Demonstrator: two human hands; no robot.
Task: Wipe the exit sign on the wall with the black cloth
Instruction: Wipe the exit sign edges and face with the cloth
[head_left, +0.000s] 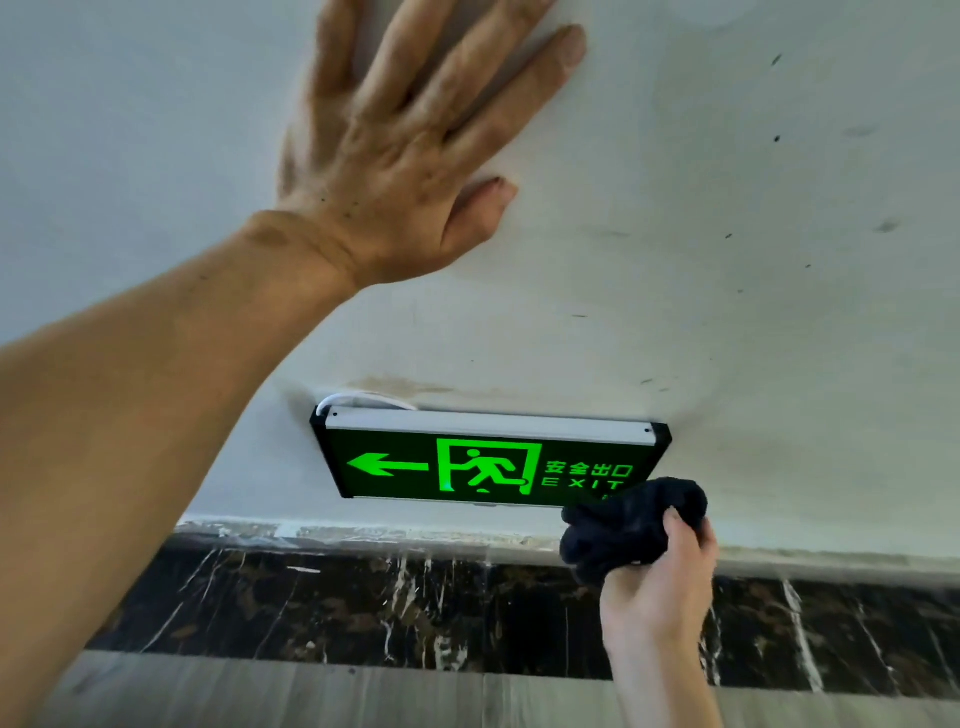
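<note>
Trouble here would come from the sign's mounting. The exit sign (488, 462) sits low centre of the frame, fixed to the white wall (727, 260), with a thin white cable (358, 399) looping out at its upper left corner. The right hand (657, 587), lower right, has its fingers (680, 527) bunched around the black cloth (631, 525), which overlaps the sign's lower right corner. The left hand (410, 150), upper centre, lies flat on the wall, fingers spread. Hard scrubbing might loosen the sign; a drag leftward might snag the cable.
</note>
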